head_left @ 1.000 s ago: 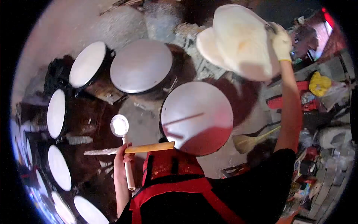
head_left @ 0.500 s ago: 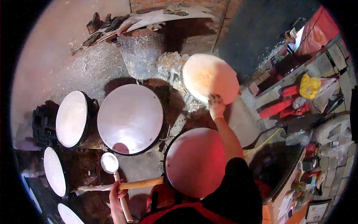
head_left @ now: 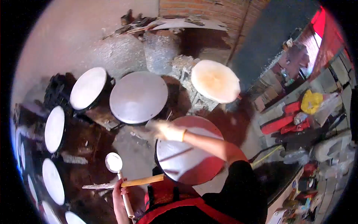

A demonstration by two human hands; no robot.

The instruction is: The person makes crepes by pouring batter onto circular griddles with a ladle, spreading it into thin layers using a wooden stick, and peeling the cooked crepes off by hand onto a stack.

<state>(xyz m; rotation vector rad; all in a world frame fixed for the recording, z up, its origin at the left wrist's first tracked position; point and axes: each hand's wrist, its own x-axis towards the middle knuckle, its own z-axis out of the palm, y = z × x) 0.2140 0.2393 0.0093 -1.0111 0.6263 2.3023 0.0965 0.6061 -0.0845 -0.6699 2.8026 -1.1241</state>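
Note:
My left hand (head_left: 118, 192) is closed around the long handle of a ladle (head_left: 113, 162), whose bowl holds something white. A wooden stick (head_left: 143, 182), coated white at its far-left end, also crosses that hand. My right hand (head_left: 169, 131) is smeared by motion, so its fingers cannot be made out. It passes over the left rim of the nearest round griddle (head_left: 186, 156), close to a second grey griddle (head_left: 140, 97). A pale round flatbread (head_left: 214, 80), browned in the middle, lies beyond them at the back right.
Several white round discs on dark stands curve along the left, among them a tilted disc (head_left: 88, 88). Behind stands a brick wall (head_left: 205, 9). Red packages (head_left: 276, 123) and a yellow bag (head_left: 311, 101) lie at the right, near a dark basin (head_left: 276, 179).
My right hand has left the flatbread's near edge and swung left and toward me, over the nearest griddle. The view has shifted; my left hand still holds the ladle and stick.

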